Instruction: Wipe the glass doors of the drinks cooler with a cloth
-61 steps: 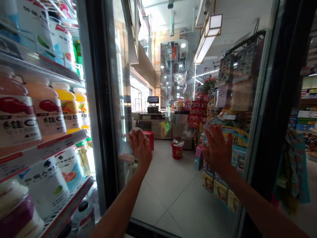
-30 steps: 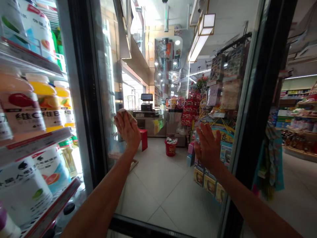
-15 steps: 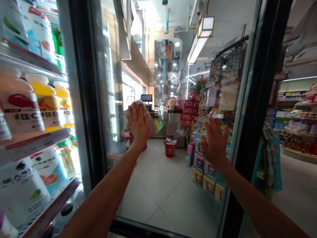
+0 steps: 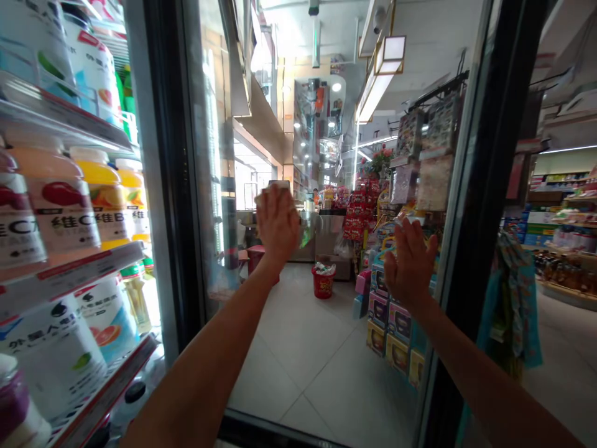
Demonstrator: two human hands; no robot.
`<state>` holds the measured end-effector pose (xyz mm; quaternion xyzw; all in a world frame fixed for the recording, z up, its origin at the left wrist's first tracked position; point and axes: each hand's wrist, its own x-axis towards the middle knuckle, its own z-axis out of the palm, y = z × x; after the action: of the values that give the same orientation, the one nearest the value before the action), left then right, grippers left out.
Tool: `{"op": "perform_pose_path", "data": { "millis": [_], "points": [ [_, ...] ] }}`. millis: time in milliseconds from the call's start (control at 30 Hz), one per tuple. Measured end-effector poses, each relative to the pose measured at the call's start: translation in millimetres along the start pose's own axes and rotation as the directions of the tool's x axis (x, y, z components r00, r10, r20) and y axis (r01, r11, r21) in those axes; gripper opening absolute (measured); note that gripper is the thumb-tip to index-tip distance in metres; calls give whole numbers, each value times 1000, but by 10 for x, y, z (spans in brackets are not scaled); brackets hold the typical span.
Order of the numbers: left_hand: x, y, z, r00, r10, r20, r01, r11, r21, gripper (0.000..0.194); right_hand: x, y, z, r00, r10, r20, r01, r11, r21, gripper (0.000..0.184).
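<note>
In front of me stands a glass door point(image 4: 289, 373) with a black frame point(image 4: 485, 205). My left hand point(image 4: 278, 224) presses a pale cloth point(image 4: 280, 185) against the pane, left of its middle. Most of the cloth is hidden behind the palm and fingers; only its upper edge peeks out. Nearer the right side of the frame, my right hand point(image 4: 411, 264) lies flat against the same glass, fingers stretched out, with nothing visible in it. Both forearms reach up from the lower edge of the view.
Drink bottles point(image 4: 69, 199) fill lit cooler shelves point(image 4: 84, 264) close on the left. Through the glass I see a red bucket point(image 4: 323, 286) on the tiled floor, stacked boxes point(image 4: 396, 323) and a counter point(image 4: 329, 233). Store shelves point(image 4: 564, 249) stand at far right.
My left hand has slid a little to the right with the cloth. My right hand keeps about the same place on the glass, while the whole view has shifted slightly.
</note>
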<state>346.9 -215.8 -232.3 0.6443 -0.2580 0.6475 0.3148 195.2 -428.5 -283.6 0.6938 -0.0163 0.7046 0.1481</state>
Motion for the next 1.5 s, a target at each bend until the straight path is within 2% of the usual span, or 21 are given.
{"op": "perform_pose_path", "data": {
  "millis": [100, 167, 233, 267, 333, 400, 467, 567, 633, 733, 833, 933, 967, 1067, 1100, 1133, 1233, 1333, 1400, 1467, 1500],
  "points": [
    [34, -237, -19, 941, -318, -118, 319, 948, -10, 47, 7, -12, 8, 1000, -8, 27, 8, 1000, -3, 56],
    [-85, -116, 14, 950, -287, -122, 288, 958, -12, 47, 2, -13, 19, 999, -20, 28, 20, 1000, 1, 56],
    [-251, 164, 57, 998, -32, -50, 31, 999, -16, 45, -8, -6, 29, 999, -26, 24, 26, 1000, 0, 56],
    [-327, 319, 73, 987, 162, 3, -162, 986, -34, 44, -13, 0, 32, 999, -28, 18, 28, 1000, -1, 56],
    [-424, 554, 87, 849, 521, 88, -512, 853, -101, 43, -21, 12, 31, 999, -34, 2, 34, 999, 0, 55],
    [-429, 581, 73, 732, 670, 120, -654, 742, -149, 42, -23, 21, 25, 999, -34, -7, 34, 999, 5, 55],
    [-358, 358, 37, 786, 607, 118, -593, 794, -137, 42, -21, 24, 17, 999, -34, -8, 34, 999, 11, 55],
    [-209, -277, -31, 996, 92, 15, -91, 994, -54, 42, -14, 16, 14, 999, -32, -14, 32, 999, 16, 56],
    [-145, -678, -65, 955, -270, -123, 268, 963, -35, 45, -8, 5, 16, 1000, -29, -4, 29, 999, 17, 56],
    [-136, -900, -65, 867, -442, -228, 446, 894, -39, 49, 3, -10, 20, 999, -38, 17, 38, 999, 22, 58],
    [-171, -556, -8, 912, -363, -189, 365, 931, -25, 47, 21, -16, 27, 998, -55, 33, 54, 998, 20, 58],
    [-172, 85, 53, 1000, -14, -28, 13, 1000, -26, 44, 34, -17, 43, 997, -62, 42, 62, 998, 8, 58],
    [-155, 278, 63, 982, 185, 41, -183, 982, -48, 44, 36, -18, 47, 997, -63, 38, 62, 998, 6, 58],
    [-41, 557, 54, 797, 581, 164, -567, 814, -128, 44, 41, -14, 39, 998, -59, 25, 58, 998, 15, 58],
    [17, 524, 40, 785, 595, 172, -581, 803, -129, 44, 47, -7, 26, 998, -56, 26, 55, 998, 21, 58],
    [81, 434, 23, 819, 550, 164, -538, 835, -112, 44, 59, 5, 8, 998, -53, 29, 52, 998, 25, 58],
    [276, -4, -22, 992, 120, 50, -119, 993, -25, 45, 141, 58, -57, 999, -30, 21, 29, 999, 20, 58],
    [357, -236, -24, 964, -252, -88, 252, 968, -7, 48, 290, 103, -92, 1000, -5, -16, 5, 1000, 11, 56],
    [298, -104, 3, 968, -234, -93, 234, 972, -11, 47, 408, 104, -73, 999, -13, -32, 14, 1000, 12, 57],
    [182, 196, 43, 999, 46, -5, -46, 999, -27, 44, 526, 85, -26, 999, -36, -41, 37, 999, 15, 59],
    [125, 358, 63, 970, 240, 50, -237, 970, -51, 43, 581, 74, 3, 998, -49, -44, 49, 999, 13, 59]
  ]
}}
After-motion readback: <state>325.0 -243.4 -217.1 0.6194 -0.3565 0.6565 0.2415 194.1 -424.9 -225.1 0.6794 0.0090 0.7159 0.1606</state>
